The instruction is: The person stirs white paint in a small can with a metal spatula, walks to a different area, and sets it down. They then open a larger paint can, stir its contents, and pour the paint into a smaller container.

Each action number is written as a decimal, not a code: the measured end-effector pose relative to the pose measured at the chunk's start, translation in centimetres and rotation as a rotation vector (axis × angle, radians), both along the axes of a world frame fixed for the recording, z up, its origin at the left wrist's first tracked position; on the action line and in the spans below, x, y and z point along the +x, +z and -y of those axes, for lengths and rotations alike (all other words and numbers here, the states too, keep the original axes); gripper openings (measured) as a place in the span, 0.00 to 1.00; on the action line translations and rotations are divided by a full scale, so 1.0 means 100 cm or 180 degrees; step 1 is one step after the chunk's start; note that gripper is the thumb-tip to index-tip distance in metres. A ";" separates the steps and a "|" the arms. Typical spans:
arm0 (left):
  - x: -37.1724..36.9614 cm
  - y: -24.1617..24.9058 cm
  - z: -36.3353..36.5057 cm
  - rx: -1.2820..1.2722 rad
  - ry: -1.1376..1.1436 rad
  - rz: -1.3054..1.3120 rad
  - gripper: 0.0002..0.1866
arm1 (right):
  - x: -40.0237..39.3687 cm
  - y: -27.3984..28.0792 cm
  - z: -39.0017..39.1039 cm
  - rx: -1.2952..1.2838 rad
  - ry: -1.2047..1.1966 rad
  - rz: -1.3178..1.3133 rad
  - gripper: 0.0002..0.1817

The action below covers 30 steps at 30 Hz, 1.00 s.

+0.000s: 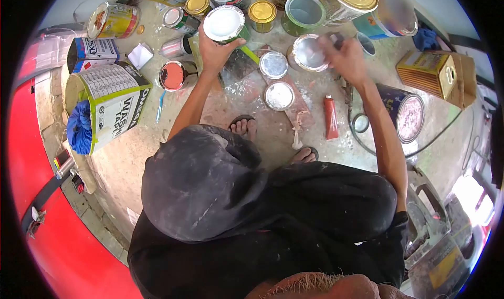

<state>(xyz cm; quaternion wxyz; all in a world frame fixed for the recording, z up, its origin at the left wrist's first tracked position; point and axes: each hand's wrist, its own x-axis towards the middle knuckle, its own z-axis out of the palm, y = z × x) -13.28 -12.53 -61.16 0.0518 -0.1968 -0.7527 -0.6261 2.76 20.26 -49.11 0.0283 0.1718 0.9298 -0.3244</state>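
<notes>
My left hand (pixel 216 56) is wrapped around a paint can (pixel 224 24) with a white top surface, fingers on its side and thumb along the near rim. A green strip (pixel 249 53) lies by that thumb. My right hand (pixel 347 60) is curled and a little blurred at the right rim of a can with greyish-white contents (pixel 308 53). Something dark shows at its fingers; I cannot tell what it is. Between and below the hands lie a lid smeared grey-white (pixel 273 65) and a round white-topped container (pixel 279 96).
Several more cans stand at the back, among them a gold-lidded can (pixel 262 15) and an open green can (pixel 304 12). A can of orange-red paint (pixel 177 75) is at left, beside a large square tin (pixel 113 102). A red tube (pixel 330 117) and a hose (pixel 362 141) lie at right.
</notes>
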 end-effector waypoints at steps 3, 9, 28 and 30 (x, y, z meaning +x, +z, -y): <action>0.006 0.014 -0.002 0.0152 -0.0008 0.0163 0.58 | -0.005 0.011 0.001 0.0231 -0.0079 -0.0775 0.32; 0.006 0.017 -0.002 0.0170 -0.0081 0.0230 0.60 | 0.008 0.009 0.014 -0.0229 -0.0032 -0.0297 0.28; 0.164 0.010 0.121 -0.1035 -0.1670 0.2906 0.49 | 0.008 0.012 0.012 0.0442 0.0206 -0.0977 0.30; 0.198 -0.015 0.125 -0.2618 -0.1989 0.2488 0.48 | 0.010 0.001 0.008 0.0567 0.0381 -0.0603 0.29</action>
